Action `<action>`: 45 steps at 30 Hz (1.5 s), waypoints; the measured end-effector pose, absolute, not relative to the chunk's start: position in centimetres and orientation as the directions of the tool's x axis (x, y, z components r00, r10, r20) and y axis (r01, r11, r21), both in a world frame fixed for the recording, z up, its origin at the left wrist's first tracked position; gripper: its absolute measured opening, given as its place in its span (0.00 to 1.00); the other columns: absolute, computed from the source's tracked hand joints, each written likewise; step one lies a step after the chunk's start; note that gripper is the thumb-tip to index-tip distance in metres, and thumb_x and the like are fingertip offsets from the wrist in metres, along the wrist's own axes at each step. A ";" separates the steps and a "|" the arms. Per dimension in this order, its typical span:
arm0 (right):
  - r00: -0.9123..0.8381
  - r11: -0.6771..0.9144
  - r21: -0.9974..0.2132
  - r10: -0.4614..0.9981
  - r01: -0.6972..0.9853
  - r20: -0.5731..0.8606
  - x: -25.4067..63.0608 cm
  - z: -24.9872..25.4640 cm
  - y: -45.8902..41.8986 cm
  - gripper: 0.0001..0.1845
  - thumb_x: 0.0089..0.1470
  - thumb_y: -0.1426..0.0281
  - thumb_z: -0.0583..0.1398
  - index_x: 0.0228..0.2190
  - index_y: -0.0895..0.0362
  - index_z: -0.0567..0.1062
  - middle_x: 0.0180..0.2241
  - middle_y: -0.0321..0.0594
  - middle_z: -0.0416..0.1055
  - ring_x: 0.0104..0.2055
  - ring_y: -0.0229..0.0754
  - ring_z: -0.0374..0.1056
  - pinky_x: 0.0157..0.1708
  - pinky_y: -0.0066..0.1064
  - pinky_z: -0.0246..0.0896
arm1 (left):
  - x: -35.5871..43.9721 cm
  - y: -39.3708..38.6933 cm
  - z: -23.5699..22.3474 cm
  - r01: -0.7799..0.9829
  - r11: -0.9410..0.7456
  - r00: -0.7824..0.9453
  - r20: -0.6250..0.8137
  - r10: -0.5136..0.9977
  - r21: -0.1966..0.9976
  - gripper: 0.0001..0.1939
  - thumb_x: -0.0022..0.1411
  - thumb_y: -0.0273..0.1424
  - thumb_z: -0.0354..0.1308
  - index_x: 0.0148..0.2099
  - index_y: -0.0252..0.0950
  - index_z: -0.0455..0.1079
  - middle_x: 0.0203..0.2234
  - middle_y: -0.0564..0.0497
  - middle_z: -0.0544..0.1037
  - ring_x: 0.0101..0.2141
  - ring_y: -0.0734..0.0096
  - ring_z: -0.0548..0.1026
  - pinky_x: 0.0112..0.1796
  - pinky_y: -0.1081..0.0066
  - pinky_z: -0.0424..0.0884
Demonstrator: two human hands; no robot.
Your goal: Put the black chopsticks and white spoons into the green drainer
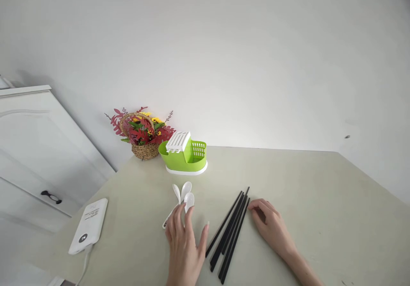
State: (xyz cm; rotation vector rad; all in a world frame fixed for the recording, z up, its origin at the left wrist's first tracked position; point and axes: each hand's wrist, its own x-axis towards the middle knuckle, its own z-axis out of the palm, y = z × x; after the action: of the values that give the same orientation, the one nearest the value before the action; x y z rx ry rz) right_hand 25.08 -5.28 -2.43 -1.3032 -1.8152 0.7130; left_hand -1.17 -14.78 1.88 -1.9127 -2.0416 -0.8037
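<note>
My left hand (184,243) reaches over the handles of several white spoons (186,188), its fingers apart and its thumb out to the side. The fingertips cover part of the spoons, so I cannot tell whether they touch them. Just right of that hand, several black chopsticks (228,232) lie in a loose, slanting bundle on the table. Beside their far ends rests my right hand (269,226), loosely closed, with its curled fingertips close to the outermost chopstick. Nothing shows inside it.
Against the wall stand a green and white cutlery holder (182,162) and a wicker basket (144,150) of artificial flowers. A white power bank (91,222) with a cable lies on the left of the table (288,175). A white cabinet (38,149) adjoins the left side.
</note>
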 end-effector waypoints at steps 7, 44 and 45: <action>-0.179 0.335 -0.785 0.942 0.520 0.284 25.2 -2.7 -5.1 0.13 0.67 0.61 0.52 0.38 0.50 0.75 0.42 0.44 0.77 0.46 0.51 0.72 0.44 0.42 0.68 | -4.6 -14.0 1.0 0.968 0.180 -0.240 0.451 0.860 0.173 0.27 0.72 0.43 0.50 0.66 0.32 0.57 0.63 0.30 0.64 0.64 0.40 0.60 0.63 0.40 0.55; 0.305 0.035 -0.961 0.945 0.273 0.121 26.2 -2.8 -4.8 0.10 0.53 0.62 0.58 0.34 0.52 0.76 0.36 0.39 0.78 0.40 0.47 0.73 0.36 0.33 0.64 | 2.2 -13.4 2.3 0.932 -0.147 0.080 0.207 0.975 0.331 0.11 0.77 0.33 0.46 0.40 0.39 0.65 0.34 0.49 0.76 0.34 0.63 0.78 0.32 0.68 0.71; 0.343 0.016 -0.973 0.934 0.231 0.097 26.3 -2.9 -4.6 0.10 0.52 0.63 0.58 0.34 0.52 0.76 0.35 0.38 0.77 0.39 0.46 0.72 0.36 0.32 0.64 | 3.8 -13.5 2.5 0.923 -0.179 0.124 0.179 0.976 0.340 0.09 0.77 0.31 0.47 0.41 0.39 0.65 0.35 0.49 0.76 0.36 0.63 0.78 0.34 0.68 0.71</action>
State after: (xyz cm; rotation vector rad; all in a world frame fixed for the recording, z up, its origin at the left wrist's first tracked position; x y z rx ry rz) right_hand 26.35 -4.65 -2.90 -1.4761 -1.1190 0.7811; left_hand 3.80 -13.51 2.52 -2.4593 -2.0977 -0.5996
